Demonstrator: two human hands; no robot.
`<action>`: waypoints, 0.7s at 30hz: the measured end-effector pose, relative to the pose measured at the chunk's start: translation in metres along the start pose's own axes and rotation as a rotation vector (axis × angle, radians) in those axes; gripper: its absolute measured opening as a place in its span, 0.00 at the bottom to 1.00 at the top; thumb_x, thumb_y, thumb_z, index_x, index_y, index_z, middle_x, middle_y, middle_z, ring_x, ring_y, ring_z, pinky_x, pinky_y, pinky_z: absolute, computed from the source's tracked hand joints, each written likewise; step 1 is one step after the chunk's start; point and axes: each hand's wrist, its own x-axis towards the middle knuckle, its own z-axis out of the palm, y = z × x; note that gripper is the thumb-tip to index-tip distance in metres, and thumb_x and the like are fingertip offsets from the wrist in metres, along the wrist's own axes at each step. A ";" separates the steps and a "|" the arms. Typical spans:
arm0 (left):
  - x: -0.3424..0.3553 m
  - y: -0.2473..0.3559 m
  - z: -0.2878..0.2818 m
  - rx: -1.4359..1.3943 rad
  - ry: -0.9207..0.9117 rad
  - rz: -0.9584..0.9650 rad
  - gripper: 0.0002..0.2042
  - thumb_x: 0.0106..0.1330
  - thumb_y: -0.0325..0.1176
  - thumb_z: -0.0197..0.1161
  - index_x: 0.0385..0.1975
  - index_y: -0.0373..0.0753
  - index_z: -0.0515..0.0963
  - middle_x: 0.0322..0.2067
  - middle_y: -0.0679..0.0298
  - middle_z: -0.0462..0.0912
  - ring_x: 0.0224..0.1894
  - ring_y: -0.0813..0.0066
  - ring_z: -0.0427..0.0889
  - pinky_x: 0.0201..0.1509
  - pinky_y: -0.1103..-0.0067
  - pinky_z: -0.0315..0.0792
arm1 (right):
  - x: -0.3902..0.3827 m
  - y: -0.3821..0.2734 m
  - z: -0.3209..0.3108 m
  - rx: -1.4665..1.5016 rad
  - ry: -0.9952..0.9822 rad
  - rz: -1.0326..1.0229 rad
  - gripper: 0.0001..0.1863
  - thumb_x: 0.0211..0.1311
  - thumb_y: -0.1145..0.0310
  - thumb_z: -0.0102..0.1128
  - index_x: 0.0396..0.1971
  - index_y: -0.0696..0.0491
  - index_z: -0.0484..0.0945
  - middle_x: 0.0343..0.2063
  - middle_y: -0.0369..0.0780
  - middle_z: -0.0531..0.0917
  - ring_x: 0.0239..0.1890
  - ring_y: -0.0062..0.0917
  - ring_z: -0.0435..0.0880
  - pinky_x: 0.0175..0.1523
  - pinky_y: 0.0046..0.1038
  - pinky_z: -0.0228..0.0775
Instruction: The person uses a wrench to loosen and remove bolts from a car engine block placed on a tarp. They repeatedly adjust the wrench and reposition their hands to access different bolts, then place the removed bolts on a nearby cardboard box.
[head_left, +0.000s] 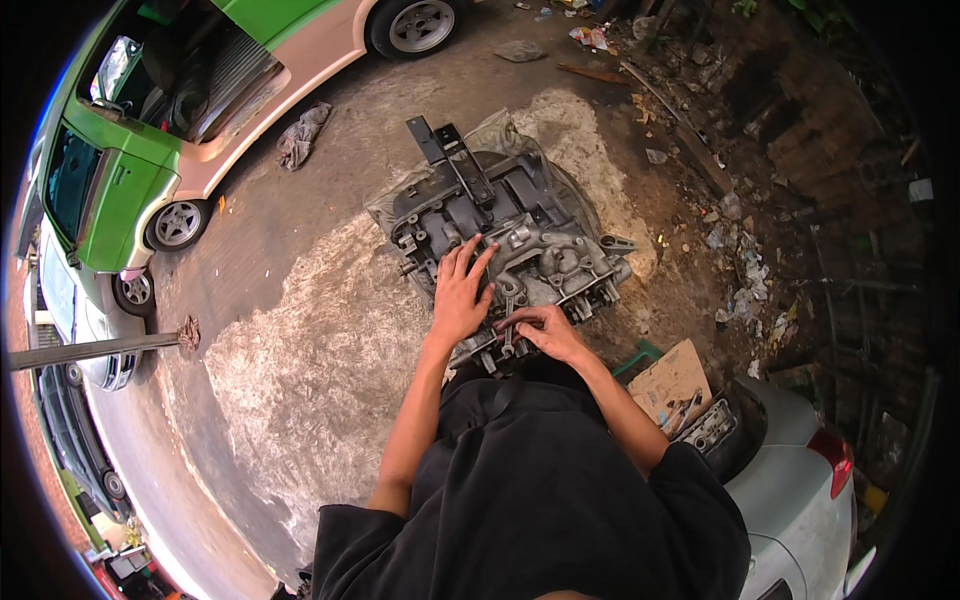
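Observation:
A grey metal engine (470, 215) with cast parts and a black bracket (450, 155) on top lies on the ground right in front of me. My left hand (461, 300) is laid over its near middle, palm down, fingers spread and touching the castings. Beside it, at the engine's near edge, my right hand (548, 332) has its fingers curled across the shaft of a silver wrench (507, 349). The wrench's open jaw shows below those fingers. Part of its shaft is hidden by them.
A green and beige van (240, 150) stands at the far left, with a silver car behind it. A crumpled rag (303, 135) lies near the van. Cardboard (672, 385) with tools and a silver car's rear (790, 470) are at my right. Litter (745, 275) lines the right side.

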 end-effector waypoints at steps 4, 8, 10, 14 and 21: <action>0.000 0.000 -0.001 -0.001 0.012 0.014 0.36 0.65 0.31 0.67 0.76 0.53 0.66 0.76 0.59 0.61 0.76 0.48 0.59 0.82 0.54 0.52 | -0.004 -0.012 -0.004 -0.056 0.173 -0.027 0.09 0.67 0.80 0.57 0.42 0.60 0.84 0.37 0.35 0.87 0.38 0.17 0.84 0.46 0.24 0.76; 0.000 -0.001 0.000 0.006 0.013 0.015 0.36 0.65 0.32 0.67 0.76 0.53 0.67 0.76 0.59 0.61 0.76 0.48 0.59 0.82 0.54 0.52 | -0.013 -0.024 -0.036 -0.212 0.252 0.173 0.08 0.65 0.77 0.54 0.42 0.56 0.79 0.32 0.36 0.80 0.28 0.18 0.74 0.39 0.27 0.69; 0.000 -0.001 0.000 0.007 0.012 0.016 0.36 0.65 0.32 0.67 0.75 0.53 0.67 0.77 0.59 0.61 0.76 0.48 0.59 0.81 0.54 0.52 | -0.012 -0.022 -0.051 -0.334 0.286 0.197 0.09 0.65 0.74 0.54 0.44 0.54 0.78 0.29 0.36 0.78 0.27 0.19 0.71 0.37 0.29 0.66; 0.000 -0.002 0.000 0.001 0.009 0.017 0.36 0.65 0.32 0.67 0.76 0.53 0.66 0.77 0.59 0.61 0.76 0.48 0.59 0.81 0.54 0.52 | -0.014 -0.016 -0.077 -0.392 0.248 0.280 0.12 0.64 0.69 0.55 0.46 0.53 0.77 0.21 0.34 0.72 0.25 0.21 0.67 0.35 0.32 0.62; -0.001 -0.001 0.000 -0.005 0.008 0.018 0.35 0.66 0.32 0.66 0.76 0.53 0.66 0.77 0.60 0.60 0.76 0.48 0.59 0.82 0.54 0.52 | 0.001 -0.017 -0.081 -0.461 0.155 0.214 0.09 0.62 0.69 0.62 0.41 0.54 0.79 0.21 0.36 0.79 0.25 0.22 0.69 0.35 0.32 0.64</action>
